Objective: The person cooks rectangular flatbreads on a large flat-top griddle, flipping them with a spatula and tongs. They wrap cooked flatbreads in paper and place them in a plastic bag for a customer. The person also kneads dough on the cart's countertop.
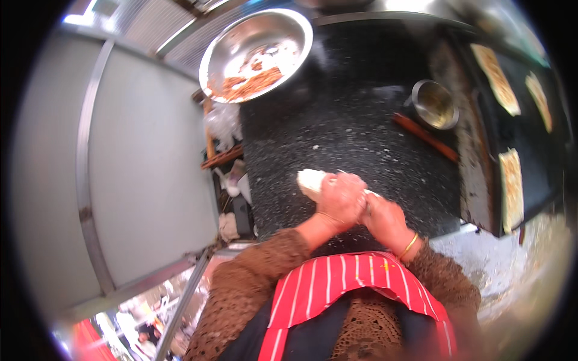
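Observation:
A piece of pale dough (310, 182) is in my two hands, low over the black speckled stone countertop (316, 131). My left hand (342, 198) is closed around it, with a thick end of the dough sticking out to the left. My right hand (387, 219), below a gold bangle (408, 246), presses against the left one and grips the dough's other end, of which only a small strip shows. Beyond my hands, at the far left, a large steel bowl (253, 34) holds a reddish-brown filling (253, 84).
At the right, several flat dough strips (511, 189) lie on a dark griddle (535, 158). Beside the griddle stand a metal cup of yellowish liquid (434, 104) and a reddish wooden rod (424, 136). Plastic bags (223, 124) fill a shelf left of the counter.

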A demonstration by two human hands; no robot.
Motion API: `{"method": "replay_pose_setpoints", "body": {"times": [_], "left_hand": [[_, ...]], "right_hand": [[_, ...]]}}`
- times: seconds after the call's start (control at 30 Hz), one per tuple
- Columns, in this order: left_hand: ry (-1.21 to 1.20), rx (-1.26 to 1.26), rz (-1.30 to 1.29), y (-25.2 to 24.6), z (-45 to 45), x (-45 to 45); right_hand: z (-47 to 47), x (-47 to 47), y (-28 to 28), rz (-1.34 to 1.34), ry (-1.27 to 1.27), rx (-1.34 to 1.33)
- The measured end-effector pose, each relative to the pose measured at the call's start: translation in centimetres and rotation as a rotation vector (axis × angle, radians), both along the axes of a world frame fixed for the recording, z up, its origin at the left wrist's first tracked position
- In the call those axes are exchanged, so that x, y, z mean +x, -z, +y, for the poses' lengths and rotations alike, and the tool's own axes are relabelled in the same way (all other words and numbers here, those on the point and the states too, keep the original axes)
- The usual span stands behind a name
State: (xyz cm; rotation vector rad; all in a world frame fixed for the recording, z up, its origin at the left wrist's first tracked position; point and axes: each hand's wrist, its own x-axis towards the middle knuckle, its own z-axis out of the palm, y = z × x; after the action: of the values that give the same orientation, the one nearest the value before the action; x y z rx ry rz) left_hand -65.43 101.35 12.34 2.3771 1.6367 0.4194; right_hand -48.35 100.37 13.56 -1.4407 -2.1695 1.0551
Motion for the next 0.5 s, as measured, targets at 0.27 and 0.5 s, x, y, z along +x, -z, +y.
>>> {"method": "replay_pose_setpoints", "body": {"times": [0.27,0.5], "left_hand": [[-0.096,0.293,-0.115,5.9,7.4,1.4],[-0.156,-0.114,-0.531,7.8,14.1,-0.5]], "right_hand": [[5.0,-2.6,7.6,-0.257,0.229,0.09],[11.6,-1.2,5.3,-0.038,0.302,-0.123]]}}
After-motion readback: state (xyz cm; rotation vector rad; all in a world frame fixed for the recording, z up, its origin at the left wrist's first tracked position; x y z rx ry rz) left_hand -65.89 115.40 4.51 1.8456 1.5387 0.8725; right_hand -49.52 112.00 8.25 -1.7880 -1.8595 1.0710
